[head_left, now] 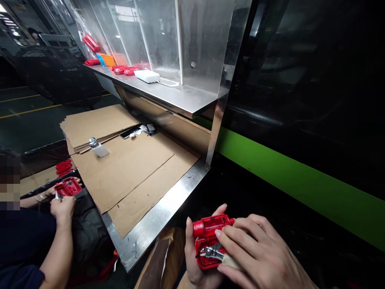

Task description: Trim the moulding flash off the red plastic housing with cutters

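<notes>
My left hand (192, 257) cups a red plastic housing (209, 233) from below, low in the head view. My right hand (258, 253) lies over the part and holds a small metal cutter (215, 252) with a pale handle, its tip against the housing's lower edge. Both hands are off the right side of the steel table (156, 222), above a dark floor.
Cardboard sheets (126, 164) cover the table, with a metal scraper (96, 147) and a phone (130, 132) on them. A steel shelf (177, 96) above carries red parts (124, 70) and a white box (146, 75). At left, another person's hands (61, 204) work on a red housing (67, 187).
</notes>
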Demonstrator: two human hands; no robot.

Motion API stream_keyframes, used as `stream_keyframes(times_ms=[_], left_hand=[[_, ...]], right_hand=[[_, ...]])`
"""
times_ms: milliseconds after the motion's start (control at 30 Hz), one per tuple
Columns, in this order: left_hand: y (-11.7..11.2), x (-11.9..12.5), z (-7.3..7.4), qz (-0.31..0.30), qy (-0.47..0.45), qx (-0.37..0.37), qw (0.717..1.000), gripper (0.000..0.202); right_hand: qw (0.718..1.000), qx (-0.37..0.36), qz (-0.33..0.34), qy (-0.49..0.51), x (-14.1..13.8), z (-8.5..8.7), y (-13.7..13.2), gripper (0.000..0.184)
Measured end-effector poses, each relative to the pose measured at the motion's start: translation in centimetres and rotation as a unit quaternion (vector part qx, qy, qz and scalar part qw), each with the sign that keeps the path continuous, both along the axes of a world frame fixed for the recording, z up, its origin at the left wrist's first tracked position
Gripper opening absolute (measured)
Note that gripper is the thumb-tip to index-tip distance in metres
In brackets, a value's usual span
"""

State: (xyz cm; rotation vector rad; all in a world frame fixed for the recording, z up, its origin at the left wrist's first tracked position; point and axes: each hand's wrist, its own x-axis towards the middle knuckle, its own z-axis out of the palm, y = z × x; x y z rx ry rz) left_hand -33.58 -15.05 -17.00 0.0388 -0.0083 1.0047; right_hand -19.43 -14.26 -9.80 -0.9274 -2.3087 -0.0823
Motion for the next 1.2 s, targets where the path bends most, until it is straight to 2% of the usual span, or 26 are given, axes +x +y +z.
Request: stream_keyframes(times_ms=[433,733,967,1100,1200], left_hand=[[0.2,0.3,0.0,0.003,0.000,-0.027,1.000,0.081],[0.1,0.8,-0.1,-0.001,0.061,-0.074,0.995,0.080],[-0.2,1.0,-0.6,0.000,0.041,-0.113,0.993,0.077],[-0.2,1.0,-0.9,0.012,0.049,-0.121,0.991,0.074],[0.0,0.8,-0.8,0.045,0.064,-0.105,0.991,0.070]], right_hand=[[1.000,-0.010,0.000,-0.018,0.0,-0.2,0.4,0.030],[0.997,-0.010,-0.006,-0.070,0.2,0.2,0.6,0.037],[0.997,0.001,0.034,-0.071,-0.1,-1.1,0.7,0.016],[0.996,-0.053,0.027,-0.071,0.5,-1.2,0.5,0.020],[0.997,-0.074,-0.004,-0.037,1.1,-0.8,0.3,0.029]])
